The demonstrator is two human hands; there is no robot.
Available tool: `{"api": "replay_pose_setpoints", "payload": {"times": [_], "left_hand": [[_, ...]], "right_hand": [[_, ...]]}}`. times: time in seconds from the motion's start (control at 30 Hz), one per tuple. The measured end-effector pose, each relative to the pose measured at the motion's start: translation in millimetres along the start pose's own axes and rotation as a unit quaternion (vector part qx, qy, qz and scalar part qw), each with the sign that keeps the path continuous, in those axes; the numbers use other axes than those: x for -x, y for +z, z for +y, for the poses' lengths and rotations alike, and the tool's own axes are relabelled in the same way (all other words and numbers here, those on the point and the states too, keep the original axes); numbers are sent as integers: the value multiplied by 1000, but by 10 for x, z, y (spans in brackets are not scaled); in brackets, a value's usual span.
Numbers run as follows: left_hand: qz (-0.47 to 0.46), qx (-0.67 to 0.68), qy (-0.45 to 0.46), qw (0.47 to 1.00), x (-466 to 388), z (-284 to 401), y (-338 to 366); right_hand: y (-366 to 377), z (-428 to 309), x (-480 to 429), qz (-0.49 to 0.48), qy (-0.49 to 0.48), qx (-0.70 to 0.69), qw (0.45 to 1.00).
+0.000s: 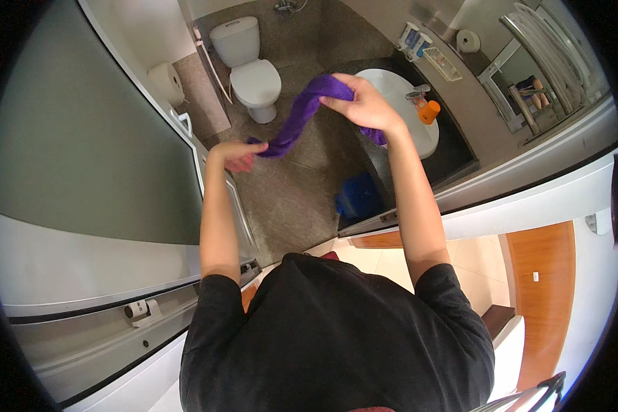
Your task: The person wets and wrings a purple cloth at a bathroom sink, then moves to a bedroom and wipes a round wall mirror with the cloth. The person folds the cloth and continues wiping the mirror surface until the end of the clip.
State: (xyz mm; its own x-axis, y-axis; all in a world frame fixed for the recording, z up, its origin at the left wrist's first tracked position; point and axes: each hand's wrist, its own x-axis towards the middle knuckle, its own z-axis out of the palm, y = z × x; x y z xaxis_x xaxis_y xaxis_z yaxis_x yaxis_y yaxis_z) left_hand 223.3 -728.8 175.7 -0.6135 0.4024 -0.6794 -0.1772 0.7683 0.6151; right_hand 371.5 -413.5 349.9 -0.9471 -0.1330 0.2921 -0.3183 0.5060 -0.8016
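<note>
A purple cloth (299, 114), bunched lengthwise into a loose rope, hangs in a curve between my two hands. My right hand (363, 100) grips its upper part, near the edge of the white washbasin (386, 80), and a bunched bit of the cloth shows below that wrist. Lower and to the left, my left hand (241, 154) pinches the other end between thumb and fingers; its fingers are slightly blurred. An orange cup (429, 112) sits at the basin's right side beside the metal faucet (418, 92).
Ahead stands a white toilet (256, 82). A frosted door with a white handle (185, 123) is on my left. Below the dark counter (450, 149) is a blue container (359, 195). A wire rack (442, 64) and towel rail (535, 59) are on the right wall.
</note>
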Motion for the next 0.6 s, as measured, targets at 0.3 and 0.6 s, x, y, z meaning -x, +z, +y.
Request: {"api": "replay_pose_setpoints", "payload": {"times": [0.3, 0.6], "left_hand": [[67, 60, 570, 816, 798, 1598, 567], [-97, 248, 516, 814, 859, 2167, 767]], "right_hand": [[54, -53, -78, 4, 23, 11, 1000], [-85, 207, 358, -19, 102, -360, 927]]}}
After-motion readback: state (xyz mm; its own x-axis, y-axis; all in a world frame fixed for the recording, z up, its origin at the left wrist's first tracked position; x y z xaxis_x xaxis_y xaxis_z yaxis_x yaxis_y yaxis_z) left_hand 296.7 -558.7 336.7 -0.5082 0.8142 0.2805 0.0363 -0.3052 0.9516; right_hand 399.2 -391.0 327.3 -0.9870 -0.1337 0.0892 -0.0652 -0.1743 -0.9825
